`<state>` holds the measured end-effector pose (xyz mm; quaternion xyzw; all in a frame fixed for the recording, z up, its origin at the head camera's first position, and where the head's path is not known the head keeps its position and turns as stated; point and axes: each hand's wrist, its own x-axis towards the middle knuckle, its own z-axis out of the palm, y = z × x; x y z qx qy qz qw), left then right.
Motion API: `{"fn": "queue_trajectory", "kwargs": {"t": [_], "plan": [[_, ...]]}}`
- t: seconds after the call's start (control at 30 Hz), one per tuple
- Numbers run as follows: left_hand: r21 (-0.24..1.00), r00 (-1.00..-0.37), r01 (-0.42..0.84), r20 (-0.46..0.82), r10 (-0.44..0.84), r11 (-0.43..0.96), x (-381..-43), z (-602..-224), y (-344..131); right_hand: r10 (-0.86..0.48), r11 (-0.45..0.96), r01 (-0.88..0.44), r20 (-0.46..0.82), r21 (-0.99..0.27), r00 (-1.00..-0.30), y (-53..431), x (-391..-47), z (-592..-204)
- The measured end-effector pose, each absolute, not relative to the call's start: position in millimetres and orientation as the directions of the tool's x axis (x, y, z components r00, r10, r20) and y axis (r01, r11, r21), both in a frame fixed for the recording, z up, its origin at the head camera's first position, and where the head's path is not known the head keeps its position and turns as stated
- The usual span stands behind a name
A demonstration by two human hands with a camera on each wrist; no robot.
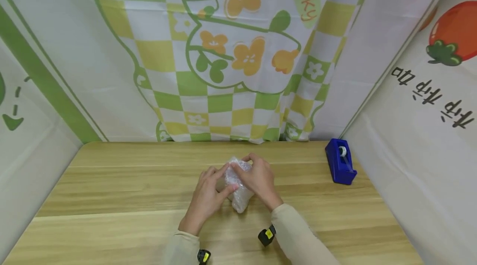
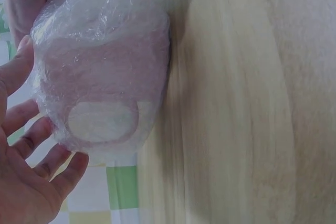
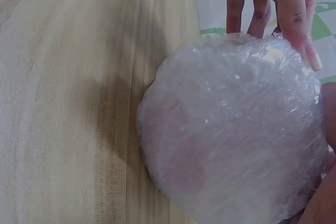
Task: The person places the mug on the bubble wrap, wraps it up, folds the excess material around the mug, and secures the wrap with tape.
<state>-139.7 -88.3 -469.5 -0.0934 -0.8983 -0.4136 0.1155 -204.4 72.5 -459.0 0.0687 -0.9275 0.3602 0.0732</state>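
A pinkish cup-like thing wrapped in clear bubble wrap (image 1: 242,196) lies low over the wooden table in front of me. Through the wrap (image 2: 107,66) a pale loop like a handle shows in the left wrist view. My left hand (image 1: 205,198) holds its left side, thumb on top and fingers spread along the far side. From the right, my right hand (image 1: 259,178) grips the top of the wrap, its thumb close to the left fingertips. In the right wrist view the rounded bundle (image 3: 226,129) fills the middle, and my right hand (image 3: 323,192) shows only partly at the edge.
A blue tape dispenser (image 1: 340,165) with a roll of tape stands at the table's back right corner. The wooden table (image 1: 130,190) is bordered by a checked, flowered curtain (image 1: 223,103) behind and printed white sheets on both sides.
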Motion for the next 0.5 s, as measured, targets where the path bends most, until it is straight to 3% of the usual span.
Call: {"fn": "queue_trajectory", "kwargs": {"t": [0.27, 0.5], "plan": [[0.728, -0.959, 0.247, 0.278, 0.054, 0.640, -138, -468, -88, -0.109, 0.716, -0.188, 0.159, -0.672, -0.981, 73, -202, -452], [0.734, -0.961, 0.239, 0.274, 0.045, 0.636, -138, -469, -87, -0.241, 0.631, -0.233, 0.099, -0.740, -0.966, 86, -206, -450]]}}
